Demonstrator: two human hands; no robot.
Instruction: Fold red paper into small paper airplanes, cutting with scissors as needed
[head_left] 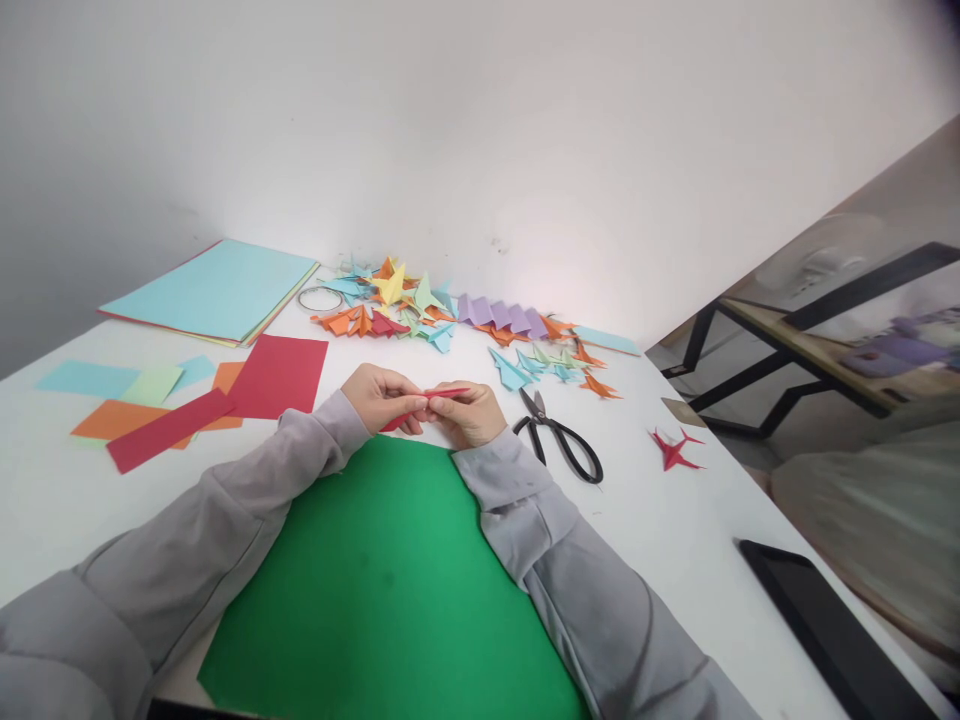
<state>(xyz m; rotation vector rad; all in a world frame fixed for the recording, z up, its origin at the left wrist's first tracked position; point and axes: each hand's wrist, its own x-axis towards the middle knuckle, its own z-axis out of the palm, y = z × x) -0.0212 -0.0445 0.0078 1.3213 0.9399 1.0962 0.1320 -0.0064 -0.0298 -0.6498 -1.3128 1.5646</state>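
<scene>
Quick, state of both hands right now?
Left hand: closed, pinching the folded red paper.
Right hand: closed, pinching the folded red paper too.

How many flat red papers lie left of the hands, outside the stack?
2: a wide red piece, and a narrow red strip at its lower left corner, across orange paper. More may be hidden. Not counted: the folded red paper in left hand and right hand.

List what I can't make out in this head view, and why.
Red paper, full shape: head view, hidden by the left hand and right hand.
Paper figures, exact count: head view, they overlap.
Black flat object, near end: head view, cut off by the bottom edge.
Purple things on the right: head view, blurred.
</scene>
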